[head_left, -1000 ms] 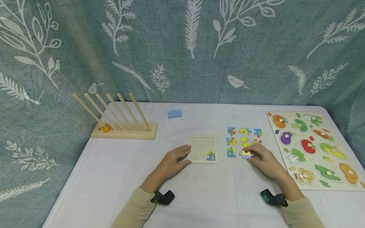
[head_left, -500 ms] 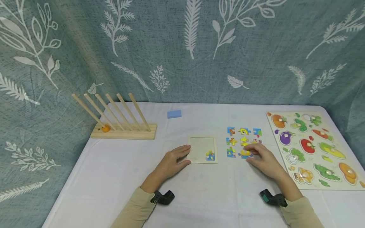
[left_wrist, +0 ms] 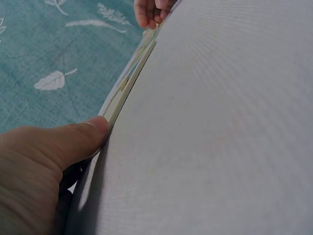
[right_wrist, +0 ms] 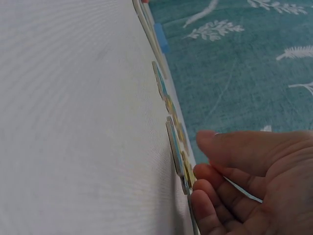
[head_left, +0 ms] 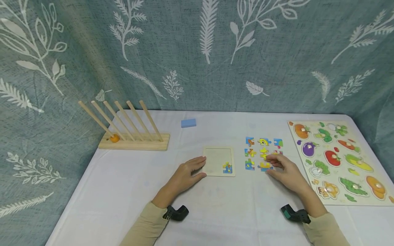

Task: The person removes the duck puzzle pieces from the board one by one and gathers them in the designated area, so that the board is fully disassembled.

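Observation:
My left hand rests against the left edge of a small square wooden puzzle tray. In the left wrist view its thumb touches the tray's rim. A joined blue and yellow jigsaw section lies in the tray's lower right corner. My right hand hovers at the bottom row of loose jigsaw pieces, beside a yellow and blue piece lying flat. In the right wrist view the thumb stands apart from the loosely curled fingers, with nothing held. This hand partly hides a piece on the right.
Other loose jigsaw pieces lie in rows right of the tray. A large vegetable puzzle board lies at the far right. A wooden peg stand with an orange bead is at back left. A blue block lies behind the tray.
The yellow and blue jigsaw piece, tilted in my right fingers one second ago, now lies flat. My right fingers have let go and drawn slightly right. The left hand has stayed put.

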`<state>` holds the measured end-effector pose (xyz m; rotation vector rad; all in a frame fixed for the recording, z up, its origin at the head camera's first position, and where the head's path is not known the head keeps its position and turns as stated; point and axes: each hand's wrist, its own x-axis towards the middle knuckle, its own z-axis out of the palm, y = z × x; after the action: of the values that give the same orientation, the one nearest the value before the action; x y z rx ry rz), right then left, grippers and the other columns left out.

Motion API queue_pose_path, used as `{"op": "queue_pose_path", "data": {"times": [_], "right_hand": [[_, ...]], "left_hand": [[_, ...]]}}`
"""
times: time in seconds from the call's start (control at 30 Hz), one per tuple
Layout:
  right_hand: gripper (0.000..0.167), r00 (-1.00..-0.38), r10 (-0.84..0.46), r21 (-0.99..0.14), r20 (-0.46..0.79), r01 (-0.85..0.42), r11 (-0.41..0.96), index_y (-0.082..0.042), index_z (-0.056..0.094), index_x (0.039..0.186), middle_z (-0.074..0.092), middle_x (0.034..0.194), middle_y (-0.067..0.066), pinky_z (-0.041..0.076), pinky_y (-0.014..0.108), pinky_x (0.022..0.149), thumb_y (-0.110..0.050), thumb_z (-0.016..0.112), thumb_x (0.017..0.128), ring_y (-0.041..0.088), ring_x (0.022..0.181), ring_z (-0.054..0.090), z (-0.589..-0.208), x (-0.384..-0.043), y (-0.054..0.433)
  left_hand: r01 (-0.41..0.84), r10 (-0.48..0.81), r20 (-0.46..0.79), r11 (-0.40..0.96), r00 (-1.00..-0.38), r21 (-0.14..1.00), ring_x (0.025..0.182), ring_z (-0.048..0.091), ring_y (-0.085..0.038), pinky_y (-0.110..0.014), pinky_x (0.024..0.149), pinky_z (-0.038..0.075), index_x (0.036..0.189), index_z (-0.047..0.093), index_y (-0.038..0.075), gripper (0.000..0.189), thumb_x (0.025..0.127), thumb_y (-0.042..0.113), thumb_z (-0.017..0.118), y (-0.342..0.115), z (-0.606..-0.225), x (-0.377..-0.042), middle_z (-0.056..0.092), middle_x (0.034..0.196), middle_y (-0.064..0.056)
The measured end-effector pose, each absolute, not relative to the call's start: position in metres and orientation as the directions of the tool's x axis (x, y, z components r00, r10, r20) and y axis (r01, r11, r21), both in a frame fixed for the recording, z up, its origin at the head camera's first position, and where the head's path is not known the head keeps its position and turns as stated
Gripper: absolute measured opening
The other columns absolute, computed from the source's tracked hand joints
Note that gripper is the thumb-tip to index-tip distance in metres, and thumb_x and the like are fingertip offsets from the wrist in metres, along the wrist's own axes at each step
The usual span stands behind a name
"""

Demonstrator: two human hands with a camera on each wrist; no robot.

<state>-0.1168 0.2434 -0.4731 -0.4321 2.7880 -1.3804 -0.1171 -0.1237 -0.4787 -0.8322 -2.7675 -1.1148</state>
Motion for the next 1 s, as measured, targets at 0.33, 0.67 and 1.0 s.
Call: {"op": "queue_pose_path", "data": {"times": [0.33, 0.67, 1.0], "right_hand": [[0.041, -0.939, -0.327, -0.794, 0.106, -0.278, 0.540, -0.001, 0.054, 0.125, 0.059, 0.124, 0.017, 0.048, 0.023, 0.098, -0.008, 0.067, 0.087, 0.029, 0.114, 0.058, -0.462, -0.118, 0.228], [0.042, -0.891, -0.449, -0.791, 0.074, -0.326, 0.518, 0.000, 0.056, 0.125, 0.059, 0.124, 0.012, 0.051, 0.037, 0.096, -0.007, 0.069, 0.085, 0.028, 0.113, 0.060, -0.459, -0.127, 0.182], [0.045, -0.850, -0.525, -0.799, 0.043, -0.345, 0.493, -0.002, 0.056, 0.127, 0.059, 0.124, 0.009, 0.051, 0.037, 0.096, -0.012, 0.070, 0.085, 0.024, 0.110, 0.060, -0.461, -0.137, 0.146]], "left_hand": [[0.487, 0.464, 0.218, 0.605, -0.858, 0.630, 0.128, 0.050, -0.028, -0.041, 0.107, 0.042, 0.127, 0.057, -0.002, 0.051, 0.085, 0.022, 0.071, -0.123, -0.480, -0.116, 0.054, 0.136, -0.011], [0.490, 0.471, 0.216, 0.602, -0.855, 0.630, 0.129, 0.049, -0.027, -0.040, 0.107, 0.042, 0.127, 0.058, -0.002, 0.050, 0.085, 0.021, 0.071, -0.124, -0.481, -0.118, 0.054, 0.136, -0.011], [0.499, 0.470, 0.228, 0.600, -0.852, 0.625, 0.128, 0.050, -0.027, -0.041, 0.106, 0.043, 0.127, 0.058, -0.002, 0.050, 0.085, 0.022, 0.071, -0.125, -0.483, -0.118, 0.055, 0.135, -0.011]]}}
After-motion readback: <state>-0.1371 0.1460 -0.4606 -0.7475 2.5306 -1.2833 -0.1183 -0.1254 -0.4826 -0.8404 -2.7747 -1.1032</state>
